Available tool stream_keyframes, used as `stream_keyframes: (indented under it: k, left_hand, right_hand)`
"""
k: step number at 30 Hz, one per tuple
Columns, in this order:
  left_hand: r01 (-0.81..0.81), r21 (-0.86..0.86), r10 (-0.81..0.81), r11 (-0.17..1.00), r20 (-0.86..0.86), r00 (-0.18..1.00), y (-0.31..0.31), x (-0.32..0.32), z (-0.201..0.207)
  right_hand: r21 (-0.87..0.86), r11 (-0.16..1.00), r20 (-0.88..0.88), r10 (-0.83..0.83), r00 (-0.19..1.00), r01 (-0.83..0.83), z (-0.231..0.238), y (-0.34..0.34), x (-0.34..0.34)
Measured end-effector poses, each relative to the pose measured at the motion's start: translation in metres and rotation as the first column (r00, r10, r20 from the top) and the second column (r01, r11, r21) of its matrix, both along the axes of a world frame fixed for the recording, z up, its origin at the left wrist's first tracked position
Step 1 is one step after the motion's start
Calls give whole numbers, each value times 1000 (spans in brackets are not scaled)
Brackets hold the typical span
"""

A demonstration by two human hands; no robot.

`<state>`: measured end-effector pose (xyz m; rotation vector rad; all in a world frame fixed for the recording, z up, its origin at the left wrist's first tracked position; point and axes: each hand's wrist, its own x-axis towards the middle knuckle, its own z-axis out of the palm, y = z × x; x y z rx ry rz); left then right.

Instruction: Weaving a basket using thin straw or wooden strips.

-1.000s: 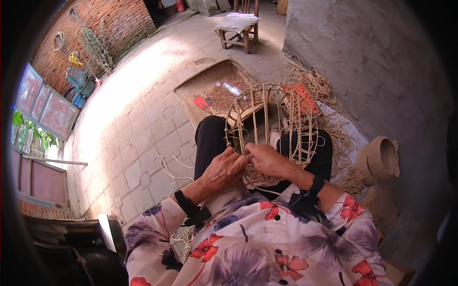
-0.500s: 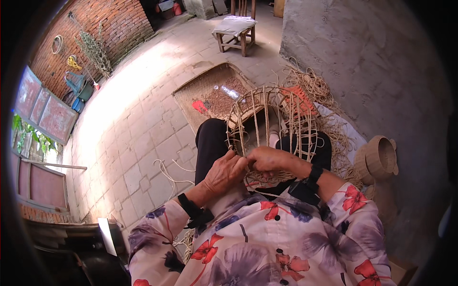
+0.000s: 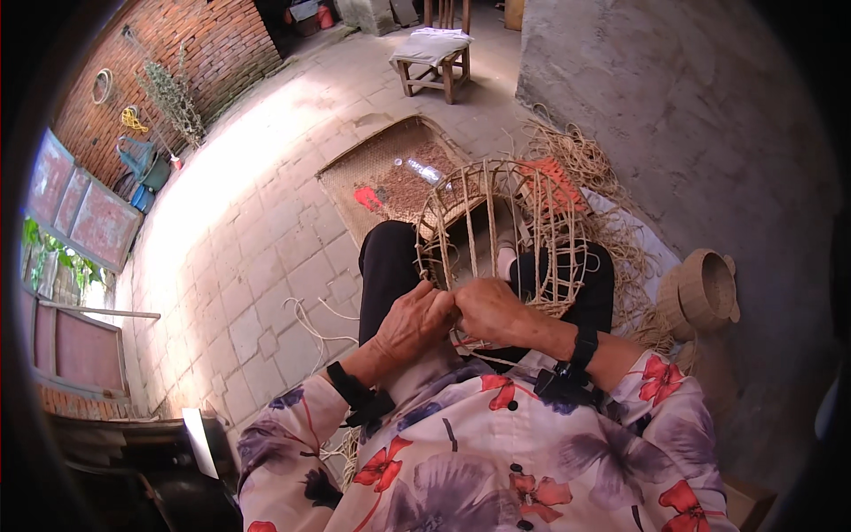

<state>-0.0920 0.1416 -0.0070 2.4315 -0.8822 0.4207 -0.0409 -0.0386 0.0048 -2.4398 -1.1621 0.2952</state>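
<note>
An openwork basket (image 3: 494, 222) of thin ribs and beige cord rests between my knees. Its near left edge runs into the fingers of my left hand (image 3: 413, 321), which are closed on it. Right against them, my right hand (image 3: 498, 312) is closed, knuckles up, its fingertips tucked under. Whatever it pinches is hidden behind the hand. A pale cord stretches below the right hand across my lap. Loose cord ends (image 3: 310, 328) trail past my left knee onto the paving.
A shallow woven tray (image 3: 341, 182) with brown grains, a clear bottle and a red item lies ahead. Heaps of cord (image 3: 572, 151) lie beside an orange piece (image 3: 551, 182). Round woven baskets (image 3: 678, 306) stand by the right wall. A cushioned chair (image 3: 433, 49) is farther off.
My right hand has turned over slightly, its knuckles rising and its fingers drawing in against the left. The left hand stays at the basket's edge. The view has shifted a little.
</note>
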Motion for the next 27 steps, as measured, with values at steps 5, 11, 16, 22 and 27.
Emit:
stream_keyframes:
  k: [5,11,16,22,27]
  left_hand:
    - [6,-5,-7,1000,-30,1000,3,-1,1]
    - [0,-36,-2,999,-51,999,3,1,2]
    - [6,-139,-32,990,-191,981,6,0,7]
    - [-106,-298,-30,949,-418,908,11,-4,14]
    - [-89,-341,-63,936,-409,911,11,-1,10]
  right_hand:
    - [141,987,-40,-77,996,82,-5,0,-12]
    - [349,911,-100,-196,975,219,-12,6,-20]
    - [224,965,76,-155,985,135,-6,6,-26]
    - [67,996,370,-82,926,62,-2,6,-28]
    - [176,984,648,-131,750,20,-5,1,-9]
